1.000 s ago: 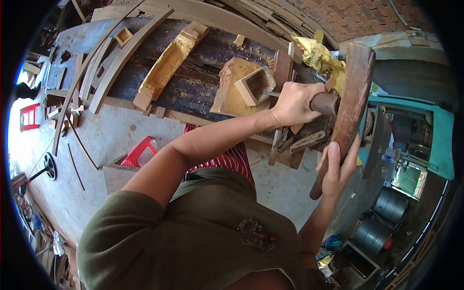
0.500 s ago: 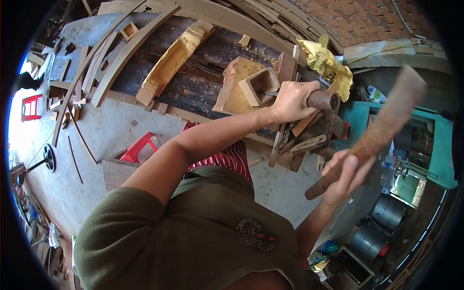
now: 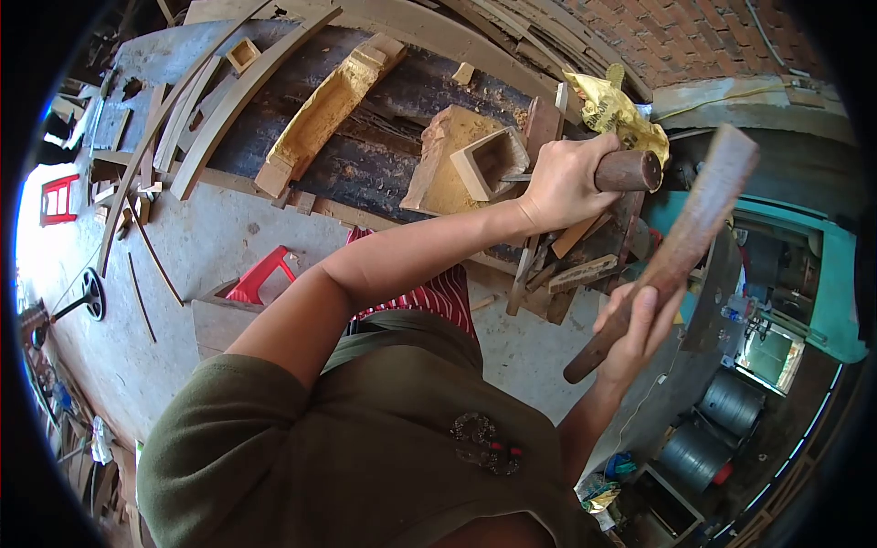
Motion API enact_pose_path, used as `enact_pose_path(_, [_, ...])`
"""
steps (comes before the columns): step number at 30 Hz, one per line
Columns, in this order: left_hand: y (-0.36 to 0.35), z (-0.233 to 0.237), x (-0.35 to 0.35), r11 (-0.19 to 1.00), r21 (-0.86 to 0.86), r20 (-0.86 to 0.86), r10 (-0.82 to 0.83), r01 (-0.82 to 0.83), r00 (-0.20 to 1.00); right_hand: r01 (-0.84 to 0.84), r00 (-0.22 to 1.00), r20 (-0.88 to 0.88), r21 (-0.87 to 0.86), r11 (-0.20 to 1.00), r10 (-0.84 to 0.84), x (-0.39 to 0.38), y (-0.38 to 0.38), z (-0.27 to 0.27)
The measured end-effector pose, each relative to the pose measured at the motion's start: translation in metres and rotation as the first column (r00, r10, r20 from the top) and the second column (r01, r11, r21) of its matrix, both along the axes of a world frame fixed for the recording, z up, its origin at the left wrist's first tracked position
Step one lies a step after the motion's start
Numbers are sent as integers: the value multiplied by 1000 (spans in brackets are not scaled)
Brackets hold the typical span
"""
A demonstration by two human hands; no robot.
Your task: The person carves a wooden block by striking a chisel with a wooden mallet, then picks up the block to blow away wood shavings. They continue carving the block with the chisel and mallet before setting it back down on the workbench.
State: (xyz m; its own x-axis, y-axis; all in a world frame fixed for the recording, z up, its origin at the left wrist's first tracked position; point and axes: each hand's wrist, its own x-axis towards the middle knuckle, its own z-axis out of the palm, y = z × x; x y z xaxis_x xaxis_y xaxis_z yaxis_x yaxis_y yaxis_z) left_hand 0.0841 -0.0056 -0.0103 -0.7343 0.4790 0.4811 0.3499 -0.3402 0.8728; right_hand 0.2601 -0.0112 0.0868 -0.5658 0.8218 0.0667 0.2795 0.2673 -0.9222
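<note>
Sawdust-strewn, the dark worktop (image 3: pixel 363 185) carries a small wooden box (image 3: pixel 468 175). From where I stand, the person's left hand (image 3: pixel 566 184) is nearer it, fingers curled tight round a tool (image 3: pixel 628 171) whose shaft reaches into the box's mouth. The right hand (image 3: pixel 639 329), closed round a wooden club (image 3: pixel 681 242), holds it slanting, apart from the tool's butt, to the right.

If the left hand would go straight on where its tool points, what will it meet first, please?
Following the tool, the left hand would probably meet the hollow wooden box first; the metal shaft seems to reach into its opening, but depth is unclear.
</note>
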Motion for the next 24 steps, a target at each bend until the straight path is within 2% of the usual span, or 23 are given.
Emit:
enact_pose_path(2, [2, 0, 2, 1000, -15, -26, 0, 0, 1000, 63, 991, -128, 116, 991, -48, -5, -2, 8])
enact_pose_path(3, [1, -1, 4, 1000, -15, -26, -1, 0, 1000, 77, 983, -174, 122, 990, -55, -8, -4, 16])
enact_pose_path(4, [-2, 0, 6, 999, -37, -60, -21, 19, 998, 76, 983, -174, 123, 990, -54, -5, 1, 14])
enact_pose_path(6, [-3, 1, 8, 998, -56, -96, -45, 40, 994, -43, 998, -38, 290, 956, 56, 4, 15, 9])
enact_pose_path(7, [-2, -1, 10, 997, -66, -110, -47, 40, 993, -148, 980, 153, 123, 981, 129, -6, 4, 22])
enact_pose_path(8, [-2, -2, 13, 996, -76, -126, -53, 43, 991, -110, 981, 173, 136, 985, 85, -9, 3, 22])
enact_pose_path(10, [2, -2, 11, 996, -89, -126, -42, 31, 991, -101, 990, 109, 95, 990, 91, -2, 9, 29])
enact_pose_path(11, [1, -3, 12, 994, -101, -143, -52, 37, 988, -66, 998, 7, 120, 991, 66, 0, 6, 31])
enact_pose_path(12, [0, -4, 14, 993, -112, -158, -62, 44, 985, -70, 998, 15, 114, 991, 69, 1, 5, 31])
enact_pose_path(14, [-2, -6, 18, 991, -124, -176, -77, 56, 981, 13, 987, -158, 177, 984, 15, 0, 3, 31])
enact_pose_path(15, [-1, -5, 20, 989, -128, -199, -95, 71, 975, -54, 998, -22, 207, 977, 60, 5, 12, 23])
enact_pose_path(16, [-1, -8, 21, 989, -122, -206, -104, 80, 973, -100, 982, 171, 86, 991, 84, -5, 2, 28])
enact_pose_path(18, [-2, -22, 18, 977, -204, -212, -112, 68, 971, -164, 965, 232, 161, 973, 124, 4, 14, 17])
enact_pose_path(19, [-4, -22, 15, 981, -184, -233, -110, 68, 966, -141, 966, 229, 84, 986, 118, 1, 5, 22])
enact_pose_path(20, [-3, -24, 12, 980, -189, -229, -102, 59, 968, -213, 965, 205, 252, 944, 163, 8, 15, 14])
enact_pose_path(22, [-5, -28, 13, 977, -206, -204, -95, 53, 974, -49, 998, 32, 81, 996, 47, 5, -2, 22])
enact_pose_path(24, [-2, -24, 11, 980, -193, -186, -89, 53, 979, -46, 999, -3, 76, 996, 46, 2, 0, 21])
